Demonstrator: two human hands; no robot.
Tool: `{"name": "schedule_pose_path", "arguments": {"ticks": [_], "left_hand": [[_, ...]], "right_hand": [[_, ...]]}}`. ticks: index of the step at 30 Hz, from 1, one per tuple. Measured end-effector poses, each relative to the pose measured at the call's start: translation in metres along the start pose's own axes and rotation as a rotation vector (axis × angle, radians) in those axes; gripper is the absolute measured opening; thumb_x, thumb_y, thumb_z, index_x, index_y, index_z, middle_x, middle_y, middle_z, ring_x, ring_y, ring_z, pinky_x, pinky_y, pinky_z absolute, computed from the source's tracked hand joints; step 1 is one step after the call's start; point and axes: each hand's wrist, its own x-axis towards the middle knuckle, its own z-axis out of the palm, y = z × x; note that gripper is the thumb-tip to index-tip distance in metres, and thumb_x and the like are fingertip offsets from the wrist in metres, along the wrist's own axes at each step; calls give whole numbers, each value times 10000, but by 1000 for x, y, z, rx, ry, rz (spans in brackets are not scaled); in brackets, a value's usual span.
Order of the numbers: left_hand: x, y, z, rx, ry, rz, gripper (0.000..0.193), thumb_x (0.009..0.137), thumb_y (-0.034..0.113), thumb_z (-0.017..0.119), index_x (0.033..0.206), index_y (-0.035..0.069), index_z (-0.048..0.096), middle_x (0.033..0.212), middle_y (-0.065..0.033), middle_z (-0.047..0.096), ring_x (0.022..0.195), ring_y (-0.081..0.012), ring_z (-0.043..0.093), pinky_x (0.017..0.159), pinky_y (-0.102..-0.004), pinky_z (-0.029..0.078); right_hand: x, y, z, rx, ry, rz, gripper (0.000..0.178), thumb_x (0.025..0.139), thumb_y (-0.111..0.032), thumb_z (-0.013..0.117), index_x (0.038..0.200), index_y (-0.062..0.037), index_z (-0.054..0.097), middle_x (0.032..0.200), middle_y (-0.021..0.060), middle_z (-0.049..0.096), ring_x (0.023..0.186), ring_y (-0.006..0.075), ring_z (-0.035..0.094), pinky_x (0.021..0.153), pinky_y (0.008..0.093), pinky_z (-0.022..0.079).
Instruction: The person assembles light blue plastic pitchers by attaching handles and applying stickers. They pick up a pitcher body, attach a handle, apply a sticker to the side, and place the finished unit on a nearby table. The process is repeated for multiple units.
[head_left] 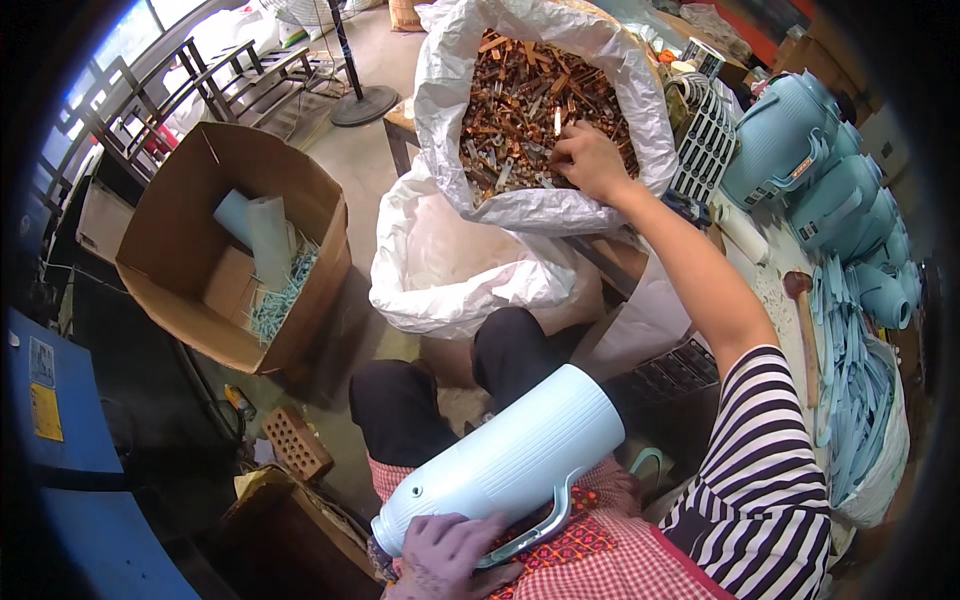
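A light blue plastic thermos flask casing [510,440] with a ribbed body and a side handle lies slanted across my lap. My left hand [440,550], in a greyish purple glove, holds it near its narrow end, beside the handle. My bare right hand [592,158] reaches into a white woven sack [440,110] full of small brown, amber and clear plastic pieces [510,95]. Its fingers are drawn together among the pieces; what they pinch is hidden. A small whitish piece shows just beyond the fingertips.
Left stands an open cardboard box [190,170] holding blue and whitish cylinders and blue strips. A second white sack [450,300] is before my knees. Several blue thermos casings [785,140] and a sack of blue offcuts [855,400] line the right. A perforated brick [296,443] lies lower left.
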Motion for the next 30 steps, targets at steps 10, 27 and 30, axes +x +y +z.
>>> {"name": "schedule_pose_path", "arguments": {"ticks": [10, 27, 30], "left_hand": [[-28, -10, 25, 241, 87, 144, 415, 753, 506, 813, 1011, 185, 761, 805, 79, 697, 912, -212, 591, 939, -458, 450], [-6, -52, 17, -131, 333, 166, 688, 590, 495, 952, 1056, 87, 654, 933, -26, 657, 907, -257, 644, 932, -482, 526], [-5, -51, 14, -155, 320, 156, 725, 570, 424, 976, 1104, 81, 626, 995, -33, 664, 985, -271, 658, 947, -493, 525]], "right_hand": [[1, 6, 3, -53, 303, -27, 147, 860, -241, 701, 843, -103, 749, 903, 88, 706, 927, 292, 670, 803, 411, 551], [-235, -256, -70, 1278, -455, -340, 185, 807, -59, 833, 965, -2, 757, 826, 88, 721, 723, 229, 659, 618, 338, 517], [-240, -261, -70, 1260, -456, -343, 182, 806, -54, 838, 957, 8, 758, 839, 91, 734, 710, 226, 663, 609, 327, 520]]}}
